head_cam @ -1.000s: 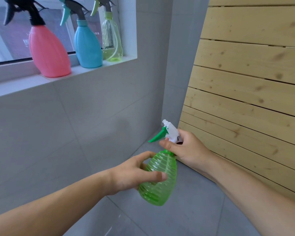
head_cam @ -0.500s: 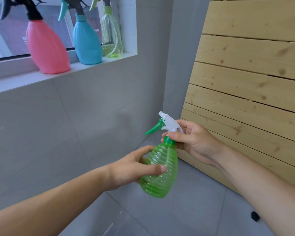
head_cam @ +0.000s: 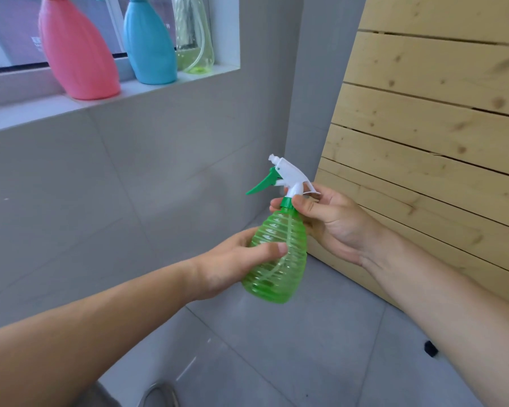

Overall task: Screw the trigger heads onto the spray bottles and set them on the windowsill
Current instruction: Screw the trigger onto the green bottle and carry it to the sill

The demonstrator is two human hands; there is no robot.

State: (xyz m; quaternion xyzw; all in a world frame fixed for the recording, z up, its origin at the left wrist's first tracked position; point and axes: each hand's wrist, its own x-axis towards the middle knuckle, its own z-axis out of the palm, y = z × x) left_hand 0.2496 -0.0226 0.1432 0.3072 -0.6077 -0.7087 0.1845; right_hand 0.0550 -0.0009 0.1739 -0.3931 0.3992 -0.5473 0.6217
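Left grip (head_cam: pixel 232 265) wraps the ribbed translucent green plastic spray bottle (head_cam: pixel 276 259), held mid-air and tilted. Right grip (head_cam: pixel 332 221) pinches the bottle's green collar under the white trigger head with green lever (head_cam: pixel 288 174). Farther back I see a pink bottle (head_cam: pixel 77 54), blue bottle (head_cam: pixel 149 42) and clear pale-green bottle (head_cam: pixel 193 39) standing on the grey windowsill (head_cam: pixel 27 113).

Ribbed translucent plastic green bottle (head_cam: pixel 279 259), knotty raw wood panel (head_cam: pixel 441 118), seemingly matt grey tiles (head_cam: pixel 165 160)
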